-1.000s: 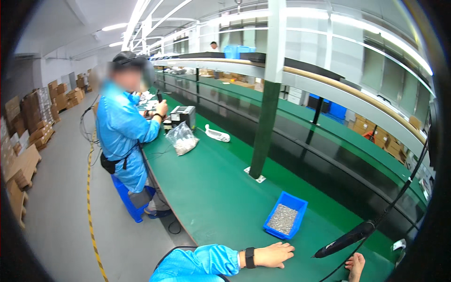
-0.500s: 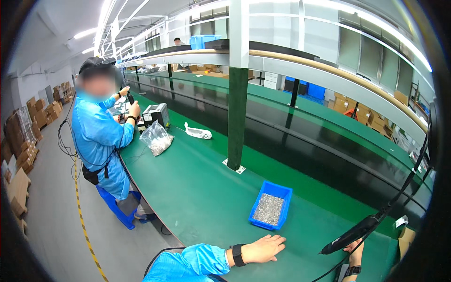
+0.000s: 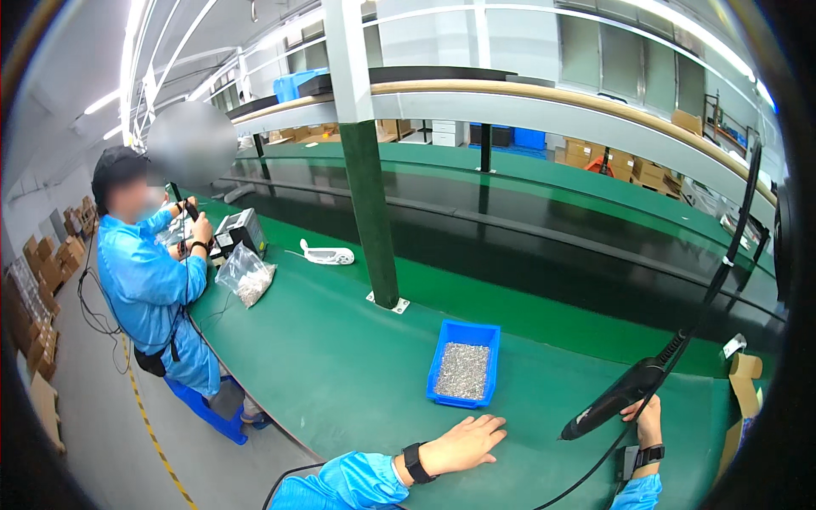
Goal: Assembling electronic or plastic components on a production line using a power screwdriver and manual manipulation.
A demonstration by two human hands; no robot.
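My left hand (image 3: pixel 463 444) lies palm down on the green tabletop (image 3: pixel 357 382), fingers spread, with nothing in it. Just beyond it stands a blue plastic bin (image 3: pixel 435 361) holding many small metal pieces, perhaps screws. A black electric screwdriver (image 3: pixel 614 398) hangs slanted at the right, its tip toward the lower left. My right hand (image 3: pixel 648 422) is close to the screwdriver's side, fingers bent toward it. The tool and its cable partly cover the fingertips, so whether they grip it is unclear.
At the left a co-worker in a blue smock (image 3: pixel 149 272) works beside a black-and-grey machine (image 3: pixel 242 229). A bag of white parts (image 3: pixel 252 285), a white plastic part (image 3: pixel 327 254) and a green post (image 3: pixel 371 221) stand along the bench. An open cardboard box (image 3: pixel 744 387) is at the right.
The view has turned to the right. My right hand has come up and farther into view beside the screwdriver, which has risen slightly. My left hand stays flat on the table.
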